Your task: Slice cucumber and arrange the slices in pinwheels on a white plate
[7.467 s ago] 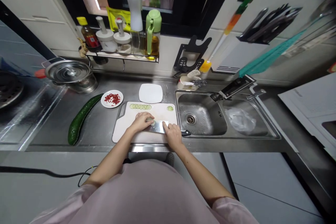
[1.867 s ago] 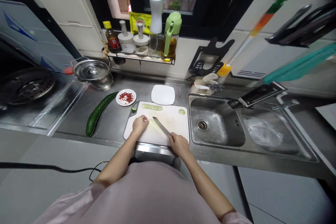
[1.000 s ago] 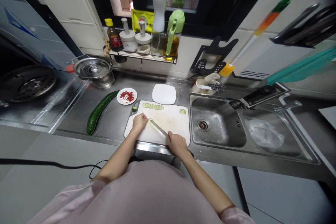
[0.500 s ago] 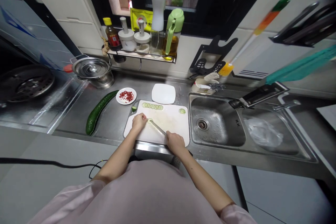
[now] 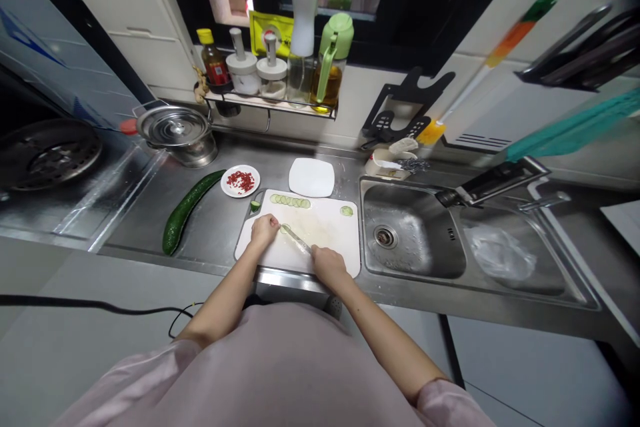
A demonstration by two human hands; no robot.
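My right hand is closed around the handle of a knife. The blade points up and left across the white cutting board, its tip at a pale cucumber slice. Just left of that slice, my left hand is closed with its fingertips pinched together; what they hold, if anything, is too small to make out. A row of overlapping cucumber slices lies along the board's far edge. More slices lie at its far right corner, and a green cucumber end at its far left corner.
Left of the board lie a whole cucumber and a white plate of chopped red pieces. A white square plate sits behind the board. The sink is to the right, a lidded pot at back left, and a condiment shelf above.
The knife blade has turned so more of its flat side shows, and my right hand has shifted slightly left. My left hand stays at the slice. The camera view has moved a little.
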